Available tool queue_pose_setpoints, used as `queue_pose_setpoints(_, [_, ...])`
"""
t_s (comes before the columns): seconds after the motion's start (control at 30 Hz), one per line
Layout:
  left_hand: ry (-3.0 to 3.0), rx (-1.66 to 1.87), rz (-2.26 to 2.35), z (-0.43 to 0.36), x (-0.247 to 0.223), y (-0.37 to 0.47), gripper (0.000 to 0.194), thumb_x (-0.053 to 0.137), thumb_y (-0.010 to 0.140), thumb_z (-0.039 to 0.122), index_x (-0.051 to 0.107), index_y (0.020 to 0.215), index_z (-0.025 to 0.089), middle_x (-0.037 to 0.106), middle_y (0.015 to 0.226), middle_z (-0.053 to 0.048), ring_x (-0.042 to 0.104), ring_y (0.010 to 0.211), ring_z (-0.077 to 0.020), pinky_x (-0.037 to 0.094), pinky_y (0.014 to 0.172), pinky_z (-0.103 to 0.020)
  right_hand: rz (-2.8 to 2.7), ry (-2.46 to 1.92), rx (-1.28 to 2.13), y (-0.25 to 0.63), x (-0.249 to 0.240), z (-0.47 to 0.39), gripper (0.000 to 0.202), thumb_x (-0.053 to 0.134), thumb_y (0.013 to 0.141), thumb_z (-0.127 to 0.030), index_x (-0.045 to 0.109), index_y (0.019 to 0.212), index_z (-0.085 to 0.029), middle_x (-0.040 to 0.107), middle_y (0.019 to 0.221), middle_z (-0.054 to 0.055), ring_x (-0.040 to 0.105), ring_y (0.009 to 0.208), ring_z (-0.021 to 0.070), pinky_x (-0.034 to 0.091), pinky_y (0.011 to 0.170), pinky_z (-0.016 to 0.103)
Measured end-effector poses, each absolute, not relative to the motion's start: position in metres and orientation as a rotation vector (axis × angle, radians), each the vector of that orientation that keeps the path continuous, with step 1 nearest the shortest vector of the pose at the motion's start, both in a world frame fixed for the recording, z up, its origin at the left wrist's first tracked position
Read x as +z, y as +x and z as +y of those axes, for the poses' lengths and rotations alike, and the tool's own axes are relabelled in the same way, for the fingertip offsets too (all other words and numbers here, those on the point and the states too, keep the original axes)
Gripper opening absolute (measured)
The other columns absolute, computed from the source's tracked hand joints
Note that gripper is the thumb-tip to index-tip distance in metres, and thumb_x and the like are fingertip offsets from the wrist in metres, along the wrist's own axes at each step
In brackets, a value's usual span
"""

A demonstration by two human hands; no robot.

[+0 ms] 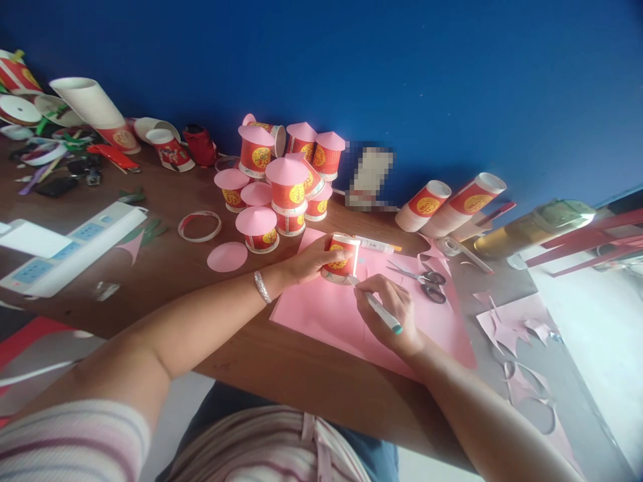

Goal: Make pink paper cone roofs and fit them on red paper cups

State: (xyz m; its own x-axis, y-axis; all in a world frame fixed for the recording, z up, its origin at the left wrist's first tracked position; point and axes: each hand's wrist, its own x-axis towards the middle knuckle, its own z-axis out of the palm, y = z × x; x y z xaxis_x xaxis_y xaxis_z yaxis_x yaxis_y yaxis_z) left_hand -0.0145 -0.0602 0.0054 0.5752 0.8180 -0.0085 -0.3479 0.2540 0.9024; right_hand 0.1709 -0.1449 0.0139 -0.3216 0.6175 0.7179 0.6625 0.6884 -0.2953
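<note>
So, our left hand (309, 264) wraps around the red cup (340, 260), and our right hand (394, 309) pinches the white pen (382, 312). The cup is over the pink paper (311, 308), left of our right hand and a bit farther from us. The pen slants, its tip end toward the cup's low white edge (335, 277); we cannot tell if they touch. The scissors (422, 276) lie right of the cup.

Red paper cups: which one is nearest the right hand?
The red and white paper cup in the bare left hand, the only cup held.
</note>
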Motion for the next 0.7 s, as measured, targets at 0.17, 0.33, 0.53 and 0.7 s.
queue_pose_setpoints(0.17, [1.016,0.833,0.563,-0.0608,0.0067,-0.0150,0.041,0.085,0.073,0.040,0.062,0.096,0.016,0.065,0.088,-0.002,0.063,0.080,-0.0136,0.051,0.071,-0.024,-2.036,-0.978,-0.051,0.1713,0.0140,-0.1450,0.017,0.055,0.090,-0.007,0.055,0.083,-0.023,0.063,0.067,-0.003,0.057,0.055,0.0113,0.046,0.056,0.024])
queue_pose_setpoints(0.33, [1.022,0.839,0.528,-0.0594,0.0030,-0.0157,0.037,0.083,0.076,0.039,0.063,0.098,0.016,0.065,0.089,-0.002,0.064,0.081,-0.0137,0.053,0.072,-0.025,-2.029,-0.976,-0.062,0.1719,0.0134,-0.1438,0.018,0.055,0.090,-0.007,0.055,0.084,-0.023,0.063,0.068,-0.003,0.057,0.055,0.0114,0.046,0.056,0.024])
queue_pose_setpoints(0.53, [1.032,0.807,0.535,-0.0584,-0.0016,-0.0171,0.039,0.081,0.080,0.042,0.063,0.104,0.017,0.066,0.095,-0.004,0.065,0.088,-0.0169,0.057,0.076,-0.029,-2.024,-1.010,-0.079,0.1723,0.0131,-0.1426,0.018,0.055,0.088,-0.006,0.056,0.082,-0.023,0.063,0.067,-0.003,0.057,0.054,0.0115,0.046,0.055,0.024])
queue_pose_setpoints(0.7, [1.026,0.821,0.542,-0.0586,0.0002,-0.0173,0.036,0.082,0.078,0.040,0.064,0.101,0.017,0.065,0.090,-0.002,0.064,0.083,-0.0145,0.054,0.073,-0.025,-2.016,-1.013,-0.105,0.1719,0.0124,-0.1433,0.019,0.055,0.087,-0.006,0.055,0.080,-0.023,0.062,0.065,-0.004,0.056,0.053,0.0113,0.044,0.055,0.024])
